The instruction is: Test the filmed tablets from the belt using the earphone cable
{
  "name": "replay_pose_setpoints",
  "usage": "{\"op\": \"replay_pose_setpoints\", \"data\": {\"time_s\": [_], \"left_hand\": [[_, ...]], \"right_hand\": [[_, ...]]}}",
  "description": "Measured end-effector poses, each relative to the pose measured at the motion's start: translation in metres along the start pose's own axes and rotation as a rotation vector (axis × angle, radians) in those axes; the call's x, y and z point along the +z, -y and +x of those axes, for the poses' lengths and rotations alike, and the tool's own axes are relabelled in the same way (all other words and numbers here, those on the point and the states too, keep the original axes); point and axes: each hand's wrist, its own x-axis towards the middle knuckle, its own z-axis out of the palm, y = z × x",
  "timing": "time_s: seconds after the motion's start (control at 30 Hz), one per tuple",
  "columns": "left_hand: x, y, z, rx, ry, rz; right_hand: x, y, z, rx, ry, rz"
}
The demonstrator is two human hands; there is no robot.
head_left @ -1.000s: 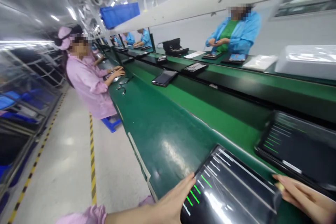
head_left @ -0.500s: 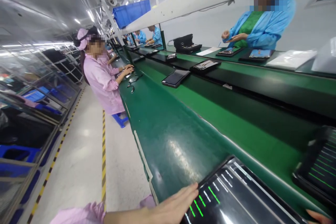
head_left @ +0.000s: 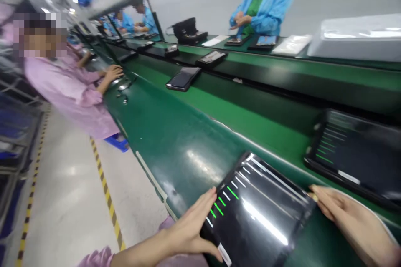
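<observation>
Far left of the near tablet (head_left: pixel 260 212) and well up the green belt (head_left: pixel 175 133): a co-worker in pink (head_left: pixel 69 87), hands down on the bench, apart from this work. At the tablet's left edge, clamped on with the left hand (head_left: pixel 191 229), fingers laid over the lit screen and thumb hooked round the near corner, where half a second back only lay flat alongside. At its right corner, met now by the right hand (head_left: pixel 347 217), fingers stretched and loose, tips touching the edge, having been almost out of view just before. So steadied from both sides at once, by the look of it. Possibly tipped up off the belt; too blurred to tell. Just beyond its right side, apart: a second tablet (head_left: pixel 357 154), screen lit.
</observation>
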Motion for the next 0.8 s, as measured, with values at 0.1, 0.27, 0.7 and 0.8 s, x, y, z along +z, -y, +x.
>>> {"op": "replay_pose_setpoints", "data": {"time_s": [0.1,0.27,0.7,0.8], "left_hand": [[-0.004,-0.008,0.002,-0.076,-0.029,-0.011],[-0.013,-0.019,0.010,-0.171,-0.062,-0.057],[-0.012,-0.034,0.009,-0.052,-0.057,0.034],[-0.024,-0.035,0.029,0.045,-0.105,0.139]], "right_hand": [[0.001,0.018,-0.010,0.070,-0.032,0.068],[0.008,0.026,-0.014,0.036,-0.157,0.136],[0.029,0.008,-0.042,0.037,-0.226,0.131],[0.033,0.006,-0.107,0.006,-0.324,0.128]]}}
